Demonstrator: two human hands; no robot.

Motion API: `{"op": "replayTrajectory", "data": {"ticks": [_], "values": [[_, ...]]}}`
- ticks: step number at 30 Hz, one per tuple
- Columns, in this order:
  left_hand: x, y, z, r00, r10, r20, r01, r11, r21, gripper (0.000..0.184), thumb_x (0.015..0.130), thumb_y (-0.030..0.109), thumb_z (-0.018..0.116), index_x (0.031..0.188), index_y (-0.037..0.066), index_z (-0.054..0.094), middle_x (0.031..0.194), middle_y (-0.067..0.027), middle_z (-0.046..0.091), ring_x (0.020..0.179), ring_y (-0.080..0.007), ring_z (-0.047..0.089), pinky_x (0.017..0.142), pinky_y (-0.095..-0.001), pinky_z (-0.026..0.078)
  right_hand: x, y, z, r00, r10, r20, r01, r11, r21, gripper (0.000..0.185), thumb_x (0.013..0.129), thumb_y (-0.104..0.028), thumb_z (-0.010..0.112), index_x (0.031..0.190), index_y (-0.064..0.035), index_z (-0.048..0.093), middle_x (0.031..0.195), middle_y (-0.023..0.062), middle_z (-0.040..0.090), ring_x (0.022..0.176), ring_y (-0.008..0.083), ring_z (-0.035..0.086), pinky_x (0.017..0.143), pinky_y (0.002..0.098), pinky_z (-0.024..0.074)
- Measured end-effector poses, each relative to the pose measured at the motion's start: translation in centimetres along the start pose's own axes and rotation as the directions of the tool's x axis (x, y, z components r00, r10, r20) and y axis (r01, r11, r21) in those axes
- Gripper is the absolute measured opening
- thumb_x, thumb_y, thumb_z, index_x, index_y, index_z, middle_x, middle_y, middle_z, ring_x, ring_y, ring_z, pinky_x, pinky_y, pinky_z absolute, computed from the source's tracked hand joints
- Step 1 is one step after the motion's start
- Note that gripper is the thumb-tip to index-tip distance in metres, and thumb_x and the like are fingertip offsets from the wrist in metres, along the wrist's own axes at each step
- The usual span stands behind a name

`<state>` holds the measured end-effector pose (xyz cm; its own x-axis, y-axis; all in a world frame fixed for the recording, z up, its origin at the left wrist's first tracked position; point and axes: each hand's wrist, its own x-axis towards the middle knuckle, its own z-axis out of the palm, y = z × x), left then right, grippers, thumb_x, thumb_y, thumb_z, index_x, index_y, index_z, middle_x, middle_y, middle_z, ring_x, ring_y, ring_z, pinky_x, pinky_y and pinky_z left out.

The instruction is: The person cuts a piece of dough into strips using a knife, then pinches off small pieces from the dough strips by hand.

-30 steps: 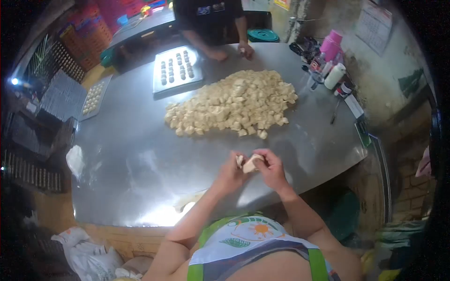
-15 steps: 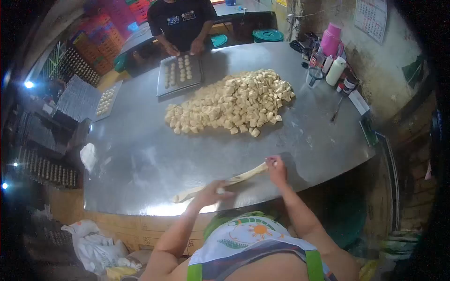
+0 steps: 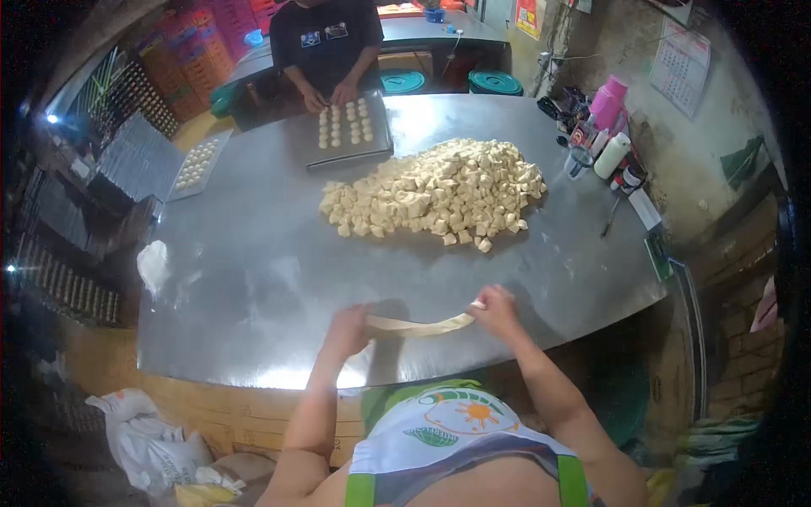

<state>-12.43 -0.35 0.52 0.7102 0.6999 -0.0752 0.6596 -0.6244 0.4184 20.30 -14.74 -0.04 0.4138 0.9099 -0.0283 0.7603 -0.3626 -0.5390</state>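
A long strip of dough stretches between my two hands near the front edge of the metal table. My left hand is closed around its left end. The right end is pinched in my right hand, with a small bit showing past the fingers. The strip sags slightly in the middle; whether it touches the table there I cannot tell. Beyond my hands lies a large heap of cut dough pieces.
Across the metal table, a co-worker handles a tray of dough balls. Another tray sits at the left edge, above a flour pile. Bottles and a pink jug stand at right. White sacks lie below.
My left hand has moved from the strip's middle to its left end, and the strip is now held between both hands. The co-worker's tray appears shifted to the right, along with the view.
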Motion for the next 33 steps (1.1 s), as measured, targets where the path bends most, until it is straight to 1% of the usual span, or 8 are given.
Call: {"op": "replayTrajectory", "data": {"ticks": [5, 7, 14, 16, 18, 27, 31, 33], "values": [[2.9, 11.0, -0.6, 0.943, 0.27, -0.196, -0.333, 0.793, -0.511, 0.053, 0.077, 0.021, 0.076, 0.124, 0.004, 0.056, 0.123, -0.0196, 0.061, 0.116, -0.0347, 0.056, 0.098, -0.0449, 0.044, -2.5, -13.8, -3.4, 0.9, -0.313, -0.303, 0.409, 0.848, 0.338, 0.024, 0.075, -0.018, 0.079, 0.081, -0.0053, 0.06, 0.098, 0.0128, 0.065, 0.084, 0.0307, 0.063, 0.071, 0.0369, 0.0501], [3.5, 12.1, 2.6, 0.961, 0.248, 0.118, -0.096, 0.706, -0.701, 0.055, 0.079, 0.019, 0.073, 0.127, 0.005, 0.052, 0.126, -0.0193, 0.058, 0.117, -0.0327, 0.055, 0.1, -0.0407, 0.043, -3.5, -15.7, -3.9, 0.845, -0.278, -0.456, 0.5, 0.713, 0.492, 0.027, 0.075, -0.014, 0.079, 0.071, -0.005, 0.054, 0.098, 0.0129, 0.067, 0.081, 0.0302, 0.064, 0.069, 0.0344, 0.0501], [1.5, 14.2, 5.3, 0.847, 0.499, -0.184, -0.485, 0.582, -0.653, 0.049, 0.087, 0.009, 0.059, 0.133, 0.003, 0.046, 0.128, -0.0142, 0.056, 0.123, -0.0276, 0.052, 0.101, -0.038, 0.04, -3.6, -12.3, -5.0, 0.942, -0.334, -0.031, 0.275, 0.715, 0.643, 0.015, 0.085, -0.017, 0.071, 0.091, -0.0043, 0.065, 0.086, 0.0119, 0.066, 0.066, 0.0242, 0.062, 0.064, 0.0345, 0.0493], [2.6, 15.1, 4.0, 0.923, 0.177, -0.342, -0.381, 0.554, -0.74, 0.047, 0.091, 0.007, 0.053, 0.136, 0.0, 0.042, 0.124, -0.014, 0.057, 0.122, -0.0278, 0.053, 0.099, -0.0369, 0.042, -1.1, -11.3, -5.3, 0.971, -0.234, 0.043, 0.153, 0.753, 0.64, 0.018, 0.086, -0.021, 0.07, 0.09, -0.0038, 0.066, 0.084, 0.0134, 0.063, 0.065, 0.0228, 0.06, 0.061, 0.036, 0.0481], [3.7, 14.9, 2.4, 0.975, 0.063, -0.212, -0.209, 0.585, -0.783, 0.042, 0.096, 0.004, 0.052, 0.138, 0.003, 0.045, 0.121, -0.0096, 0.054, 0.104, -0.0131, 0.054, 0.086, -0.0273, 0.046, 0.6, -11.0, -6.3, 0.681, -0.52, -0.515, 0.715, 0.622, 0.318, 0.018, 0.087, -0.019, 0.068, 0.097, -0.0038, 0.065, 0.088, 0.0099, 0.063, 0.073, 0.0256, 0.062, 0.068, 0.0363, 0.0493], [5.3, 14.9, -0.2, 0.926, 0.256, -0.278, -0.359, 0.827, -0.433, 0.022, 0.091, 0.006, 0.061, 0.112, 0.003, 0.057, 0.078, -0.0058, 0.061, 0.064, -0.0133, 0.055, 0.058, -0.0295, 0.045, -0.6, -5.6, -4.9, 0.787, -0.568, -0.241, 0.616, 0.746, 0.254, 0.021, 0.085, -0.021, 0.065, 0.102, -0.0078, 0.066, 0.098, 0.0122, 0.063, 0.093, 0.0338, 0.06, 0.082, 0.0461, 0.0462], [4.8, 13.4, 4.9, 0.965, 0.16, -0.208, -0.254, 0.762, -0.595, 0.017, 0.087, 0.013, 0.064, 0.1, 0.002, 0.064, 0.087, -0.0193, 0.066, 0.073, -0.0366, 0.063, 0.066, -0.0398, 0.05, -1.2, -5.1, -1.5, 0.82, -0.482, -0.31, 0.562, 0.782, 0.27, 0.023, 0.084, -0.025, 0.067, 0.098, -0.0069, 0.065, 0.1, 0.0147, 0.065, 0.094, 0.0359, 0.061, 0.082, 0.0467, 0.0479], [4.3, 13.1, 5.8, 0.98, 0.127, -0.156, -0.198, 0.74, -0.642, 0.014, 0.088, 0.014, 0.063, 0.096, 0.002, 0.065, 0.087, -0.0193, 0.067, 0.074, -0.0351, 0.064, 0.066, -0.039, 0.05, -0.9, -3.7, 1.2, 0.977, -0.211, -0.039, 0.212, 0.921, 0.328, 0.031, 0.082, -0.033, 0.07, 0.097, -0.0064, 0.063, 0.108, 0.0191, 0.064, 0.099, 0.0386, 0.061, 0.082, 0.0487, 0.0491]]}}
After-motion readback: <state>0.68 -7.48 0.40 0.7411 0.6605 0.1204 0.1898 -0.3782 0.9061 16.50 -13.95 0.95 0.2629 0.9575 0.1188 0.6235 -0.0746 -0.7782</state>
